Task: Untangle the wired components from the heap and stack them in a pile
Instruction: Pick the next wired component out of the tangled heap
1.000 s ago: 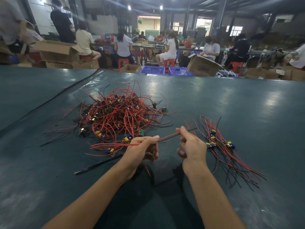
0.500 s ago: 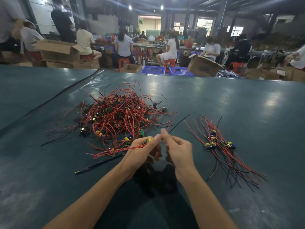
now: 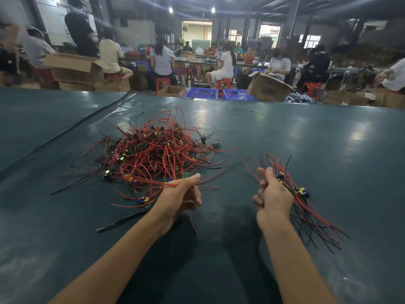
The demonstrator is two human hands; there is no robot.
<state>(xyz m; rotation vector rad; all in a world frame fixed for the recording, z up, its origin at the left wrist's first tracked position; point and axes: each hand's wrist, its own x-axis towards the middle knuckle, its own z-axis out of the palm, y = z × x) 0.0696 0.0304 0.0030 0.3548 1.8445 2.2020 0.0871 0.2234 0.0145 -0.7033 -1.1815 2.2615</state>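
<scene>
A tangled heap of red and black wired components [image 3: 153,154] lies on the dark green table [image 3: 328,150], ahead and left. My left hand [image 3: 179,194] pinches a bunch of red wires [image 3: 151,182] that run left into the heap's near edge. A smaller sorted pile of wired components [image 3: 306,200] lies to the right, wires fanned toward me. My right hand [image 3: 272,191] sits with curled fingers on that pile's left side, touching its wires. Whether it grips one is hidden by the hand.
A loose black wire [image 3: 122,221] lies on the table left of my left forearm. Beyond the table's far edge stand cardboard boxes [image 3: 268,87] and blue crates [image 3: 202,93], with several seated people working behind them.
My hands were together over one wire at the heap's edge. The right hand has since moved right to the sorted pile, while the left keeps its pinch on the red wires.
</scene>
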